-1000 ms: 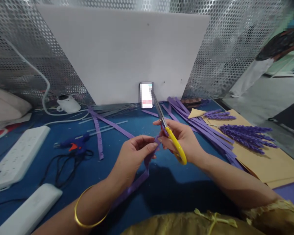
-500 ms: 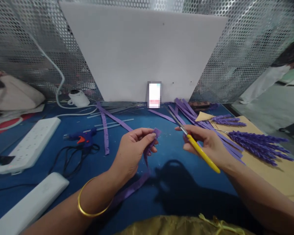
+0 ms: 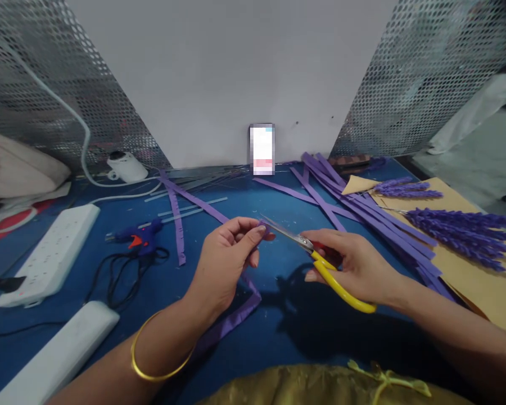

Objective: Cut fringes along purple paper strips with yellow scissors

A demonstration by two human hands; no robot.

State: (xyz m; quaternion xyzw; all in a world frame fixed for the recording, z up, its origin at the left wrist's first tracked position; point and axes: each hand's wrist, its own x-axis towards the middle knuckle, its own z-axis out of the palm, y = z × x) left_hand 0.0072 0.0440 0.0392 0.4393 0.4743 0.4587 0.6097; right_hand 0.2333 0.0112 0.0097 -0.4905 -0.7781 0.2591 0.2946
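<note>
Status: left hand (image 3: 225, 259) was closed, with thumb and forefinger pinched on one end of the purple strip (image 3: 231, 318). The rest of the strip was draped under the wrist onto the blue table (image 3: 244, 197). The right hand (image 3: 354, 267) was clamped on the scissors (image 3: 337, 286), and the blade tips were seen right at the pinched end, just beside the left fingertips. Whether the blades were parted could not be told.

Risks, as judged:
- A fingertip could be nicked, as very little strip was left showing past the pinch and the tips were aimed at it.
- The strip could be folded between the blades instead of cut, being limp and held at one end only.
- The cut could be pulled crooked by the slack tail on the table.

Around: the glue gun (image 3: 139, 239) and its black cable (image 3: 118, 275) were lying to the left, near the power strip (image 3: 50, 253). Loose purple strips (image 3: 362, 216) and lavender sprigs (image 3: 459, 230) on brown paper (image 3: 484, 281) were close to the right elbow and could be swept by it. Nothing was seen between the hands.
</note>
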